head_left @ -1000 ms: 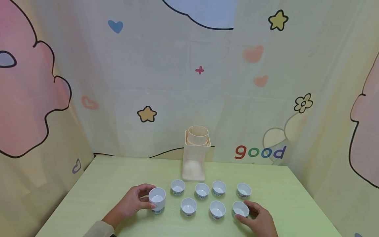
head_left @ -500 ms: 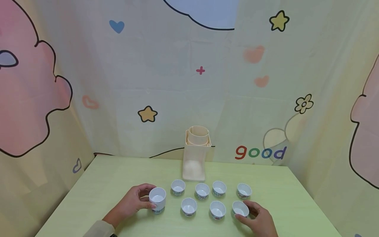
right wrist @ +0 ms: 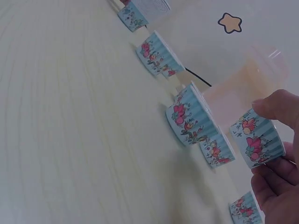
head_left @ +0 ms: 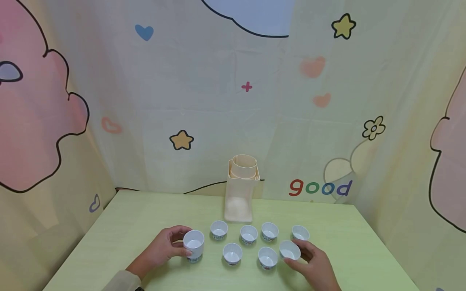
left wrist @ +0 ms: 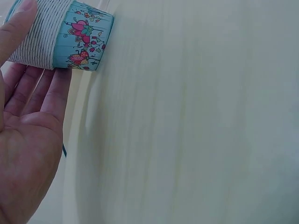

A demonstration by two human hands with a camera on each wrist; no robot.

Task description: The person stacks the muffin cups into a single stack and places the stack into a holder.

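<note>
My left hand (head_left: 165,248) grips a stack of nested paper cups (head_left: 196,251) at the left of the table, thumb at the front and fingers behind. In the left wrist view the stack (left wrist: 81,39) shows many white rims and a light blue lowest cup with pink flowers. My right hand (head_left: 316,260) pinches a single paper cup (head_left: 290,249) between thumb and fingers. The right wrist view shows this cup (right wrist: 256,140) raised off the table, its blue floral side facing the camera. Other floral cups stand apart, among them a front middle cup (head_left: 267,258).
Between the hands stand several upright cups, including a front left one (head_left: 232,254) and a back right one (head_left: 300,231), partly covered by the held cup. Behind them rises a beige holder (head_left: 238,202) with a round tube (head_left: 244,166) in its top. A printed curtain (head_left: 204,81) hangs behind the table.
My right hand has lifted its cup from the front row and moved it up and slightly left, toward the back row. The left hand and its stack stay put.
</note>
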